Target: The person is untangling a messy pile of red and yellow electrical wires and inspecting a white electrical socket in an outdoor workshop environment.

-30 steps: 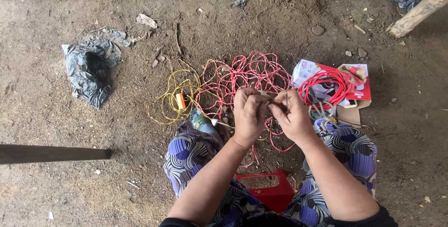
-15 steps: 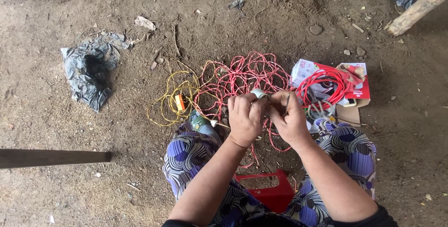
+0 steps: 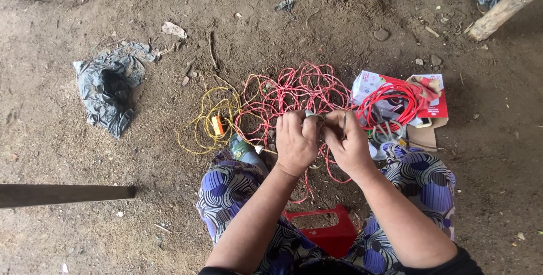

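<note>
Your left hand point(image 3: 297, 142) and right hand point(image 3: 349, 144) have barely shifted, each grip still clenched on a small pale fitting point(image 3: 313, 115), apparently, above the red wire tangle point(image 3: 294, 91).

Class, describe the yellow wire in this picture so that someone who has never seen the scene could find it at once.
Start at the big loose tangle of red wire on the dirt ground in front of the seated person's hands. Just left of it lies the yellow wire, a smaller loose coil. It is the only yellow one, and a small orange piece sits inside its loops.
</note>
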